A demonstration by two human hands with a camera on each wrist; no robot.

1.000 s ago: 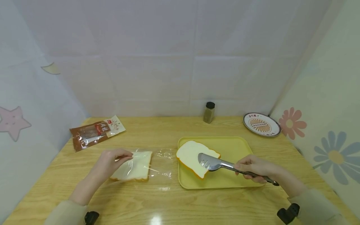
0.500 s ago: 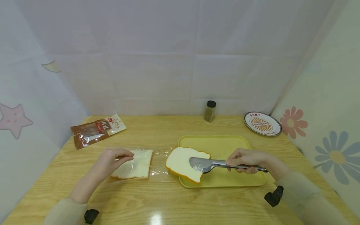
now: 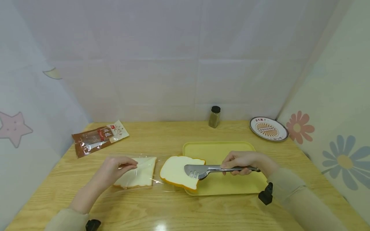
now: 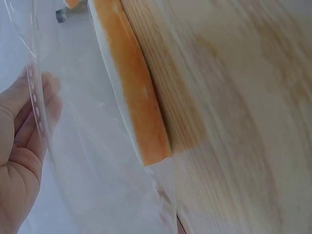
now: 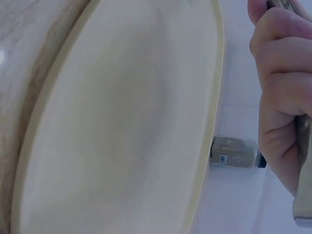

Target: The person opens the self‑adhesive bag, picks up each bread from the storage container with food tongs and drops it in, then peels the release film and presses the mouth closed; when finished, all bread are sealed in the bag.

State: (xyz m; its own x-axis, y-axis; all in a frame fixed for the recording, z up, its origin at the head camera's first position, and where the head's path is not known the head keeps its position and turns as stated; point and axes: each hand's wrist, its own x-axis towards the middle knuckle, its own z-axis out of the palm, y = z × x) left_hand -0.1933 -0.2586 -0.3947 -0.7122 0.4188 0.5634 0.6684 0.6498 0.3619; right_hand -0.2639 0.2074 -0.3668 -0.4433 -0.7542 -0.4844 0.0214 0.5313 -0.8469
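Observation:
My left hand (image 3: 117,167) pinches the upper layer of a clear plastic bag (image 4: 92,165) between thumb and fingers, lifting it above the table. Inside the bag lies a slice of white bread (image 3: 140,175) with a brown crust, its crust edge (image 4: 134,87) seen close up in the left wrist view. My right hand (image 3: 240,162) grips metal tongs (image 3: 215,168) by the handles. A second bread slice (image 3: 174,170) is held in the tongs, over the left rim of the yellow tray (image 3: 231,184) and overlapping the bag's right end in the head view.
A small jar (image 3: 214,118) with a black lid stands at the back. The patterned plate (image 3: 268,129) leans at the back right corner. A brown food packet (image 3: 95,139) lies at the back left of the wooden table (image 3: 156,208). Cloth walls enclose the back and sides.
My right hand has carried the tongs and bread slice leftward, from over the tray to the bag's right end. My left hand has stayed in place on the bag.

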